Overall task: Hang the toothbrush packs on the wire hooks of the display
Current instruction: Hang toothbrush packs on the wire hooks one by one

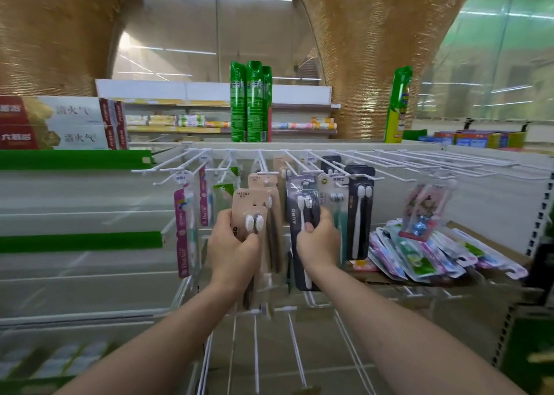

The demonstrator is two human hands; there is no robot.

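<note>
AUBO pack (302,224) (SAKURA pack (246,198) leftward)

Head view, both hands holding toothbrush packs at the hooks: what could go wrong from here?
1. The left hand grips several beige packs at once; one could slip out.
2. The right hand holds the black AUBO pack low, so its hang hole may miss the wire hook.
3. Crowded neighbouring packs might get knocked off.
</note>
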